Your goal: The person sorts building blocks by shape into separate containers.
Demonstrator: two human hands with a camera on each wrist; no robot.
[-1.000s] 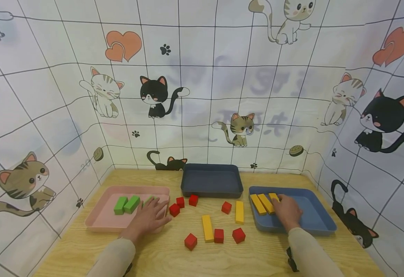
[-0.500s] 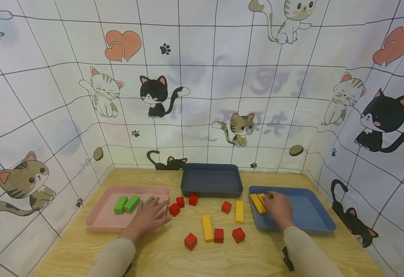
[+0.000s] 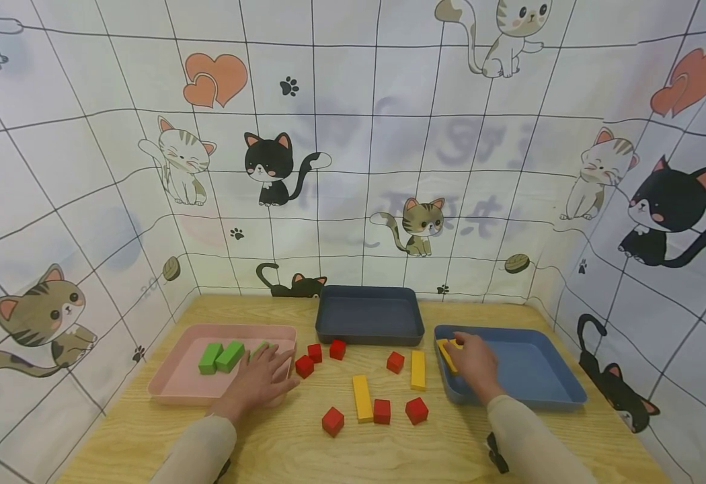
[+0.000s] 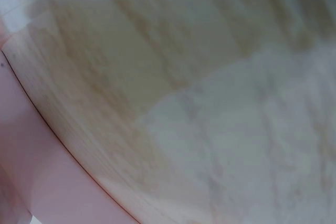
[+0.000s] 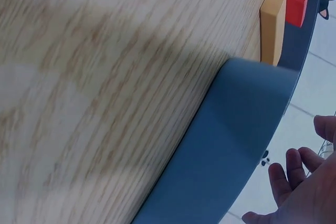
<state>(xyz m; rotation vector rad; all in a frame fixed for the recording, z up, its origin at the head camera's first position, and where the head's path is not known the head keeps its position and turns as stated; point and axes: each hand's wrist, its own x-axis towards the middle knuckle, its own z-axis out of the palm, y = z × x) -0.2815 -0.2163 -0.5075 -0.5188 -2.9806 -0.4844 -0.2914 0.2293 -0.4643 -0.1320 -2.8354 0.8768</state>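
Observation:
In the head view my left hand [image 3: 261, 376] lies with fingers extended over the right part of the pink tray [image 3: 174, 376]. Two green blocks [image 3: 220, 357] sit beside it, and a third green block [image 3: 260, 349] shows partly behind its fingers. My right hand [image 3: 474, 366] is over the left side of the blue tray [image 3: 546, 370], fingertips right at the yellow blocks [image 3: 446, 356], which it mostly covers. The right wrist view has its fingers [image 5: 294, 169] spread above the blue tray wall. Only the pink tray wall [image 4: 68, 182] and table fill most of the left wrist view.
A dark blue tray [image 3: 370, 316] stands at the back centre. Several red cubes [image 3: 333, 421] are scattered between the side trays, along with two yellow blocks [image 3: 362, 398] on the wooden table [image 3: 304, 450]. Cat-patterned cloth encloses the back and sides.
My right hand has moved left across the yellow blocks in the blue tray and now covers more of them. The left hand has stayed in place.

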